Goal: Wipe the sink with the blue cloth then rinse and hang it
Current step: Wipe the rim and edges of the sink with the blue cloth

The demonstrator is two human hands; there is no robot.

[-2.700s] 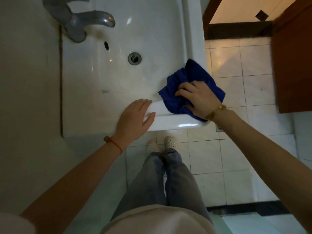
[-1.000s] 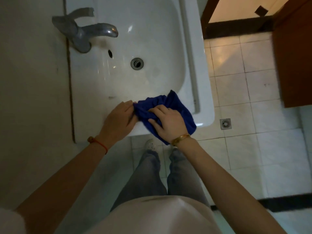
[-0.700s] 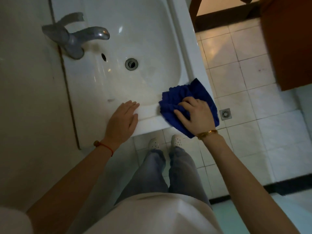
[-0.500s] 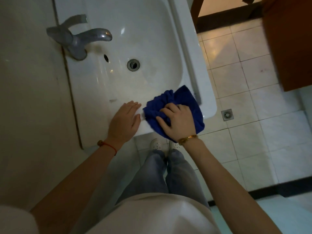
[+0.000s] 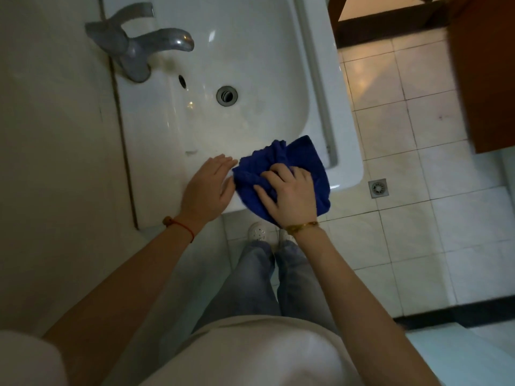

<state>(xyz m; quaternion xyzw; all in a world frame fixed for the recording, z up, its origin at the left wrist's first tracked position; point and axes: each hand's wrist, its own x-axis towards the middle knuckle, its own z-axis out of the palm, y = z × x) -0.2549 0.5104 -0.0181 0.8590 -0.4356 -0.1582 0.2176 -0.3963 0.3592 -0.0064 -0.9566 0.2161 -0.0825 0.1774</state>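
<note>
Wiping the sink (image 5: pixel 345 174) front rim: right hand (image 5: pixel 289 195) pressed the bunched blue cloth (image 5: pixel 303 160), left hand (image 5: pixel 207 188) lay flat, open beside it. Rinsing under the tap (image 5: pixel 145 48) probably came next.

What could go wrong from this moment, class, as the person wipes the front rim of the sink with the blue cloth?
1. Part of the blue cloth hangs over the front edge of the sink; it may slip off onto the floor.
2. The right hand presses it close to the left hand lying flat on the rim; a stroke could bump those fingers.
3. The basin near the drain could be missed.
</note>
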